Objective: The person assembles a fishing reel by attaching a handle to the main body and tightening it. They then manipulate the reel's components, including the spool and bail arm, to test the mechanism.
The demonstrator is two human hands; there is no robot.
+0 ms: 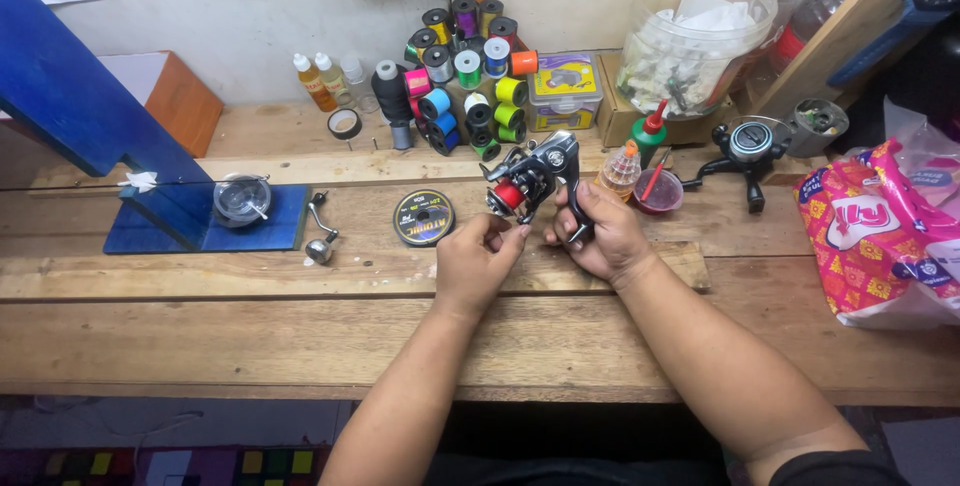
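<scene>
One wooden plank workbench (250,331), rough grain, worn; everything placed relative to it. Far left on it, one blue painted wooden stand (90,126), angled, with a flat blue base; a round metal part sits on that base. Right edge: one pink and yellow plastic bag (880,236), crinkled, printed with a white patch. Back right: one clear plastic jar (695,36), round, stuffed with white scraps, beside one brown cardboard box. Back centre: a stack of thread spools (470,86), more than fifteen, mixed colours — green, yellow, blue, pink, purple, orange — exact count unclear. Next to the stack, one small clear case with a yellow and purple label (565,91). Back left: three small dropper bottles, amber and clear.

Centre of the bench, held just above it: one spinning fishing reel (530,181), black and silver metal with a red spool. Right hand (598,236) wraps the reel foot and stem, fingers curled closed around it. Left hand (480,256) has thumb and fingertips pinched together at the red spool; whether line is between them, cannot tell.

Left of the reel: one flat round line spool (423,218), black with yellow-green label. Further left, one loose metal reel handle (320,236). Right of the reel: one orange-liquid bottle, one green bottle with red tip, one small red cup, one second black reel (745,151).
</scene>
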